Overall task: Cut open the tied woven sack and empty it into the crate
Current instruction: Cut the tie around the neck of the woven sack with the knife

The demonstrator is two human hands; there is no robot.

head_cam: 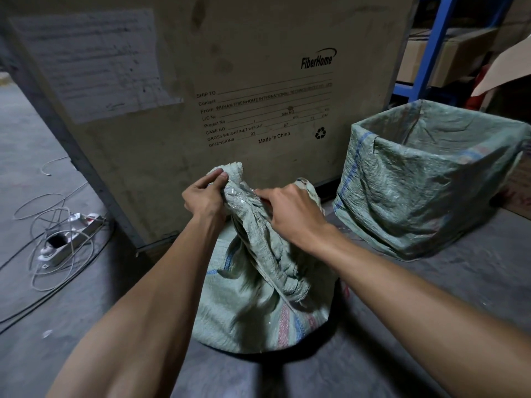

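Green woven sack (258,305) stands on the concrete floor (431,297) directly before the person, neck gathered and twisted upward; contents not visible. Left hand (205,196) is closed around the bunched neck, thumb and fingers pinching the fabric. Right hand (293,211) grips the neck just beside it, fingers curled into the folds. Crate (425,179), lined with another green woven sack, sits open-topped to the right, well apart; interior appears empty.

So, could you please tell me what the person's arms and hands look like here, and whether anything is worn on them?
Both arms are bare from the frame edge down: no sleeves show. The left hand and right hand wear no gloves, and no watch, ring or wristband is visible. Fingernails are short.
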